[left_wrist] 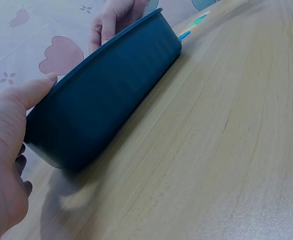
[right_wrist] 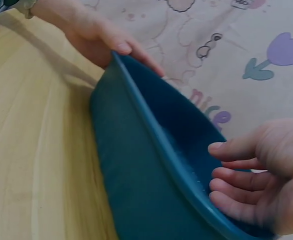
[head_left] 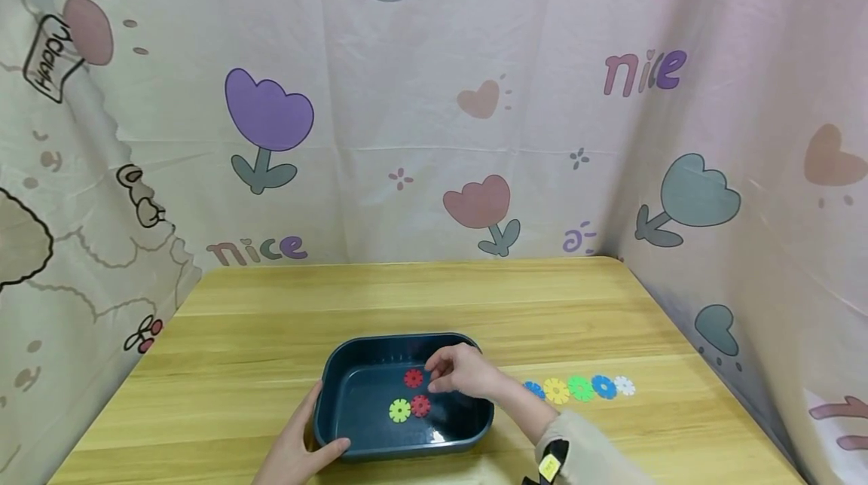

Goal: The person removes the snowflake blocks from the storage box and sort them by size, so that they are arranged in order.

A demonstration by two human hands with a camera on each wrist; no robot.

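A dark teal plastic basin (head_left: 353, 449) sits on the wooden table. My left hand (head_left: 298, 436) grips its front left corner, thumb over the rim and fingers along the outer wall. Inside lie a red notched plastic disc (head_left: 413, 378), a second red disc (head_left: 420, 405) and a yellow-green disc (head_left: 400, 410), the last two side by side. Over the right part of the basin hovers my right hand (head_left: 464, 372), its fingers loosely bent beside the farther red disc. In the right wrist view a gap shows between thumb and fingers (right_wrist: 236, 186), with nothing visible in it.
Right of the basin, a row of notched discs lies on the table (head_left: 305, 297): a blue disc (head_left: 534, 389) partly behind my right forearm, then yellow (head_left: 557, 391), green, blue and white (head_left: 625, 385) ones. A printed cloth (head_left: 407, 206) hangs behind and along both sides.
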